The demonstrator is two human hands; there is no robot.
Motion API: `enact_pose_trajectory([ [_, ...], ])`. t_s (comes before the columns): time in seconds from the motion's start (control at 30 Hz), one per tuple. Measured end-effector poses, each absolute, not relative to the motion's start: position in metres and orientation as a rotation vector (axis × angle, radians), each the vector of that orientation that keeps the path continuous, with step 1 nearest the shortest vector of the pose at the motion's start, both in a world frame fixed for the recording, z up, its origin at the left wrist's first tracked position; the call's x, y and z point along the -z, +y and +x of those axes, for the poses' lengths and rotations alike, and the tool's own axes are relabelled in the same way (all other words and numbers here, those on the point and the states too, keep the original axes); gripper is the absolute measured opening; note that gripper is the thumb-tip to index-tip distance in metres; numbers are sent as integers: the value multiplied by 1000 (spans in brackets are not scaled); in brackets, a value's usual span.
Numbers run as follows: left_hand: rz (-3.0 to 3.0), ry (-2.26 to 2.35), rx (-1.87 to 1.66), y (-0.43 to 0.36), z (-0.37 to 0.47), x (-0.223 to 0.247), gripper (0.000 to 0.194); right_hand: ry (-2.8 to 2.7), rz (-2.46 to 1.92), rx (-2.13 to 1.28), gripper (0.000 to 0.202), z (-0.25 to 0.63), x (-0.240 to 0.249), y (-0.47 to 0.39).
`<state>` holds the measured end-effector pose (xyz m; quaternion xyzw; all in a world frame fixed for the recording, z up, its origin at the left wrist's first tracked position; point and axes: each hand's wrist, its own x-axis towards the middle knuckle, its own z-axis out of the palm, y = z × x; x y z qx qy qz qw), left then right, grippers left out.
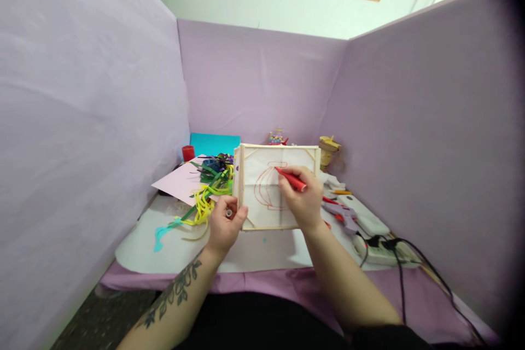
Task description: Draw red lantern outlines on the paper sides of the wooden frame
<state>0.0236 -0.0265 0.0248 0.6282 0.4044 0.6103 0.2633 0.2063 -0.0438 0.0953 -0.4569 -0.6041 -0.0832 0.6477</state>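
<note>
A square wooden frame [240, 186] with a white translucent panel is held up above the table, tilted toward me. My left hand [225, 221] grips its lower left edge, and a small round marker cap [228, 212] shows between the fingers. In my right hand [304, 197] is a red marker [293, 180], its tip at the upper part of the panel. Red lines on the panel outline a lantern drawing [262, 188] with curved ribs and flat bands at top and bottom. My right hand covers the drawing's right side.
Yellow and green paper strips [204, 202] and a pink sheet [180, 179] lie at left, before a blue board [215, 146] and a red candle-like cylinder [188, 153]. At right are a glue gun [342, 214], a power strip [385, 251] with black cables, and a yellow-lidded cup [328, 150].
</note>
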Motion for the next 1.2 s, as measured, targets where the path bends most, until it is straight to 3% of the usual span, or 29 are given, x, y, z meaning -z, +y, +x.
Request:
enact_pose_trajectory([
  [1.2, 1707, 1068, -1651, -25, 23, -21, 25, -1535, -1024, 85, 5, 207, -97, -51],
])
